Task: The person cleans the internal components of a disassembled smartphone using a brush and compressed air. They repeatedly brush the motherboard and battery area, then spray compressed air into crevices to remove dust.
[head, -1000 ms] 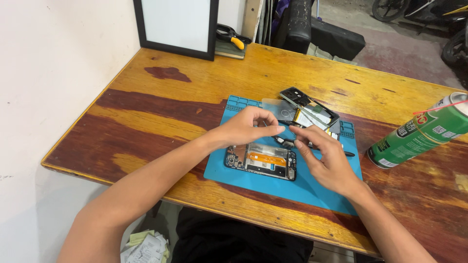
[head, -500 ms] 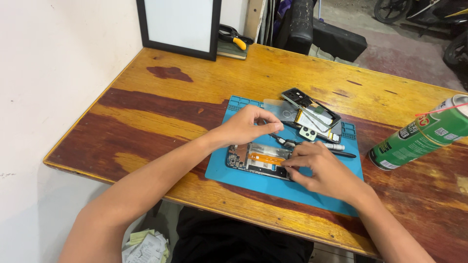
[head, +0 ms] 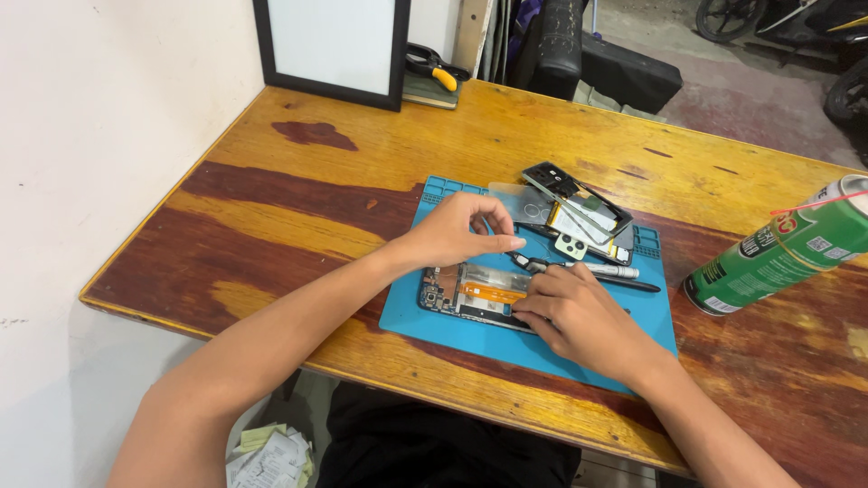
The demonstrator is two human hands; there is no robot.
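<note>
Table: a long wooden table (head: 380,154) carries a blue work mat (head: 425,316) near its front edge.
Can: a green spray can (head: 778,253) lies on its side, top cut off at the right edge.
Phone: an opened phone (head: 470,294) lies on the mat, its right end hidden under the right hand (head: 579,316).
Parts: phone frames (head: 579,212) stacked behind; details unclear.
Left hand: left hand (head: 457,230) hovers, fingers curled, pinching something too small to tell.
Right hand: palm down, fingers pressing the phone.
</note>
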